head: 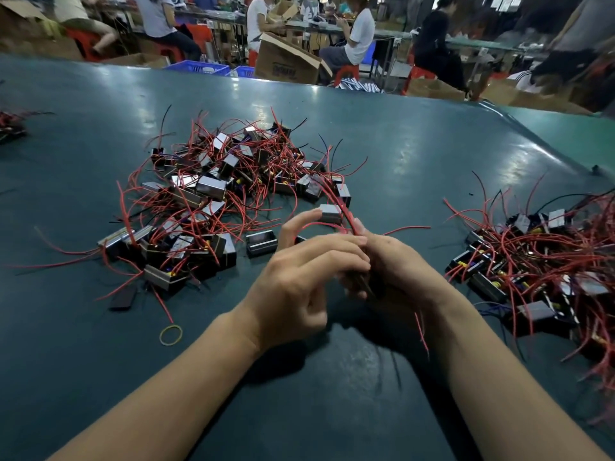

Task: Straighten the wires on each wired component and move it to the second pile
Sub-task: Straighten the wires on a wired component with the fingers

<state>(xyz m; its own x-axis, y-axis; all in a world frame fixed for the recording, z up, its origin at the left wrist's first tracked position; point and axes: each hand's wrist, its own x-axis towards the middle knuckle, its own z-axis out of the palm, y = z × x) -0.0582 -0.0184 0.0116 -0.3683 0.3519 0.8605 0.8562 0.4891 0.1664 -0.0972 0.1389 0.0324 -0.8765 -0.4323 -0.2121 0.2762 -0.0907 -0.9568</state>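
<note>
Both my hands meet over the middle of the green table (416,154). My right hand (396,264) grips a dark wired component (357,282), mostly hidden in the palm, and its red wires (346,216) rise past the fingers. My left hand (299,277) touches those wires, index finger curled around one red strand. A tangled pile of black box components with red wires (216,201) lies at the centre left. A second pile of the same parts (545,264) lies at the right.
A yellow rubber band (170,335) and a flat black piece (123,298) lie near the left pile. More parts (11,126) sit at the far left edge. Seated people, cardboard boxes (286,63) and blue crates stand beyond the table's far edge.
</note>
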